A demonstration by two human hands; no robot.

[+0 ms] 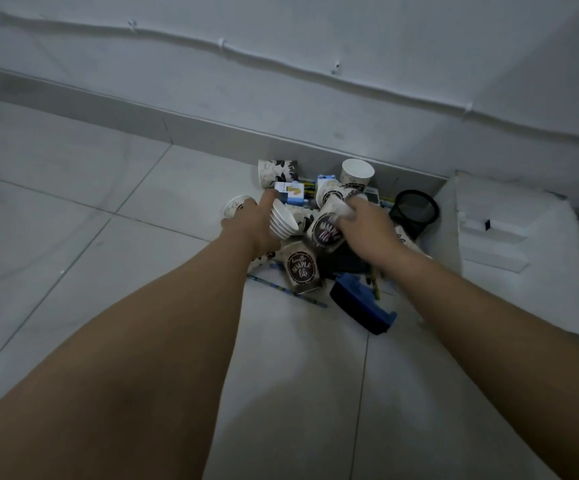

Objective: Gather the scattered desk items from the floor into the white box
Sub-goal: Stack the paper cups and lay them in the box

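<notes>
1. The pile of cups (316, 216) lies on the floor (73, 202), near the far wall (281, 81).
2. The box (510, 244) sits right of the pile.
3. The mesh pot (416, 211) lies between them.

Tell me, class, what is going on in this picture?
A person reaches both arms down to a heap of paper cups, pencils and small boxes on the tiled floor by the wall. The left hand grips a nested stack of cups; the right hand holds another printed cup. The white box sits just to the right.
</notes>
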